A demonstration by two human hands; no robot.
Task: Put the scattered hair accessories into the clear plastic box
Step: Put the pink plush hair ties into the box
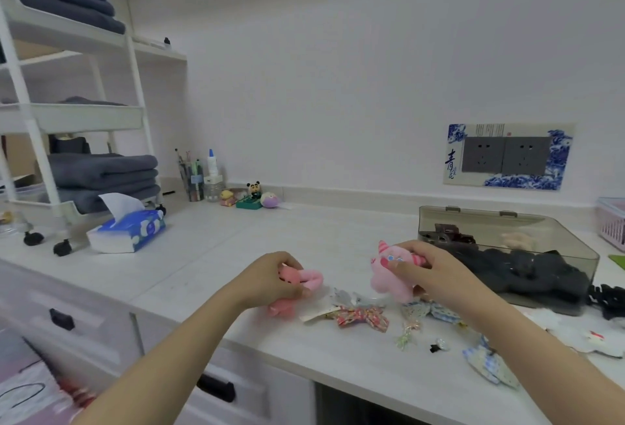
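Got a pink plush clip [297, 284] gripped in my left hand [270, 280], another plush [394, 274] in my right hand [429, 272]; clear box [507, 255] sits mid-right on the counter [236, 248]. Tossing both together, one might bounce off the rim.

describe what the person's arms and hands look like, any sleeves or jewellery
Both forearms are bare up to the frame edge, with no sleeves in view. The left hand and right hand wear no gloves, and no rings, watch or bracelets show. Nails look short and unpainted, though blurred.
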